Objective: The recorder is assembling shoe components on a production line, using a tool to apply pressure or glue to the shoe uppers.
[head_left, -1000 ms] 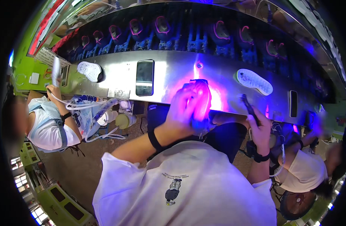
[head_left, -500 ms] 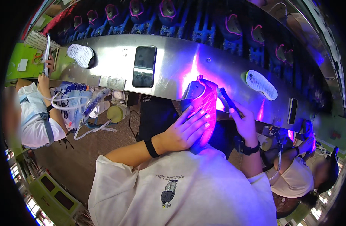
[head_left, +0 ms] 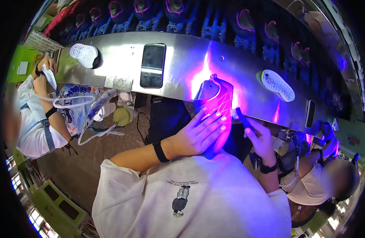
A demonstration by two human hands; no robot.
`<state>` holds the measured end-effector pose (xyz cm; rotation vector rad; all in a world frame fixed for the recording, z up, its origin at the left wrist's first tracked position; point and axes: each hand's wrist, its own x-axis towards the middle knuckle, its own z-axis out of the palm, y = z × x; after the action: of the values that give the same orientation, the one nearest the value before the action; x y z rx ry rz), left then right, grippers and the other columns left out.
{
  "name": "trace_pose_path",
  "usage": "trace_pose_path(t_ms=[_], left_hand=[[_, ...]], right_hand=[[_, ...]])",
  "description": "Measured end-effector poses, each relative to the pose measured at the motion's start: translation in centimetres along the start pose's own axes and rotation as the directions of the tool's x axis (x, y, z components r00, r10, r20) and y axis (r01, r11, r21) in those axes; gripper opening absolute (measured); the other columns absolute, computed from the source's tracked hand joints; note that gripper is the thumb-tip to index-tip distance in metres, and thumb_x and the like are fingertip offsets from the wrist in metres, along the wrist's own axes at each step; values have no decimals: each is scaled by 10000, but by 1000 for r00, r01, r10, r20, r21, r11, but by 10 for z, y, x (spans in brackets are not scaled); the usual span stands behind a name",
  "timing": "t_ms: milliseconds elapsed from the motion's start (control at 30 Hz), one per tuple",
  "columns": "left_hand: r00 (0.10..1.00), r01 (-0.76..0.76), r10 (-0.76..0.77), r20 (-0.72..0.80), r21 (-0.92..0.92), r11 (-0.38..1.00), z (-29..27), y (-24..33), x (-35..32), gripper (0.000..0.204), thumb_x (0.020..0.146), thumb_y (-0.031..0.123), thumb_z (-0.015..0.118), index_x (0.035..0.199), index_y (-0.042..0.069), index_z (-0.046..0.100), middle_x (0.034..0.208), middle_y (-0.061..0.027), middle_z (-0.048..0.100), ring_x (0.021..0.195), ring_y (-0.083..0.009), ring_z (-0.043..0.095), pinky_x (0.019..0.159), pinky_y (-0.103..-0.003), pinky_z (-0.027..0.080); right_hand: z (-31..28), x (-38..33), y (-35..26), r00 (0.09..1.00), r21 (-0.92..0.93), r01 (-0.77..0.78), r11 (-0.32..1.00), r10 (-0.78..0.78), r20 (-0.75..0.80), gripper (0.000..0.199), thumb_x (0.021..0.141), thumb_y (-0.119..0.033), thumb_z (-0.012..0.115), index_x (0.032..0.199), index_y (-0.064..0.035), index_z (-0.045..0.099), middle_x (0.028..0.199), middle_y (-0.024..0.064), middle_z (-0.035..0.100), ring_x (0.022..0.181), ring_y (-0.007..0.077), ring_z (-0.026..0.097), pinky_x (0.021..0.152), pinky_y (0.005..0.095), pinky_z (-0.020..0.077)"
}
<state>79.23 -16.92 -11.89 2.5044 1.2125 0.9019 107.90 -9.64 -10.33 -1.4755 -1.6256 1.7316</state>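
Under pink-violet light stands a shoe upper (head_left: 223,119) on a dark last (head_left: 206,89), its toe end towards my body. My left hand (head_left: 199,137) is laid over its left side with the fingers stretched across it, holding it against me. My right hand (head_left: 262,142) is closed round the dark handle of a slim brush (head_left: 244,119). Its pale tip is at the right edge of the upper; whether it touches is hard to tell in the glare.
A metal bench (head_left: 178,63) carries a phone (head_left: 152,65), a white sole (head_left: 84,55) at left, another sole (head_left: 278,85) and a second phone (head_left: 310,113) at right. Behind it, a rack holds several shoes on lasts (head_left: 245,20). Co-workers sit at both sides.
The brush has moved down along the upper's right edge, towards me, with my right hand. The upper has shifted slightly right. At left, a co-worker's hands have drawn a white piece nearer.
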Motion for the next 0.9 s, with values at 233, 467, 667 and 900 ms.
trace_pose_path(t_ms=[233,467,667,900], left_hand=[[1000,16,-17,-21,-17,1000,-6,1,6,520,835,173,624,1309,-36,582,1412,-225,544,1366,-392,494,1151,-651,332],[997,-8,1,73,105,994,-11,16,27,568,832,197,601,1339,-55,556,1396,-231,551,1348,-385,507,1164,-630,307],[993,70,-81,89,118,991,-12,31,52,738,749,241,727,1370,-85,500,1422,-263,511,1355,-401,487,1170,-608,268],[984,157,-165,66,114,981,-7,49,78,772,693,151,700,1387,-101,474,1418,-280,494,1366,-420,460,1163,-622,262]], right_hand=[[3,21,0,998,69,38,997,-36,-42,411,978,-131,671,1350,28,600,937,10,644,772,87,573,721,244,484],[-8,-37,-5,993,129,-95,987,84,86,423,972,-131,678,1351,37,595,939,1,623,792,89,582,739,252,493],[-10,-50,-9,999,157,11,988,-16,33,405,980,-151,658,1350,4,607,908,-13,619,776,80,569,722,240,479],[-19,-64,-8,1000,185,8,983,-11,15,394,987,-195,635,1337,-15,622,828,-22,602,754,78,562,693,234,452]])
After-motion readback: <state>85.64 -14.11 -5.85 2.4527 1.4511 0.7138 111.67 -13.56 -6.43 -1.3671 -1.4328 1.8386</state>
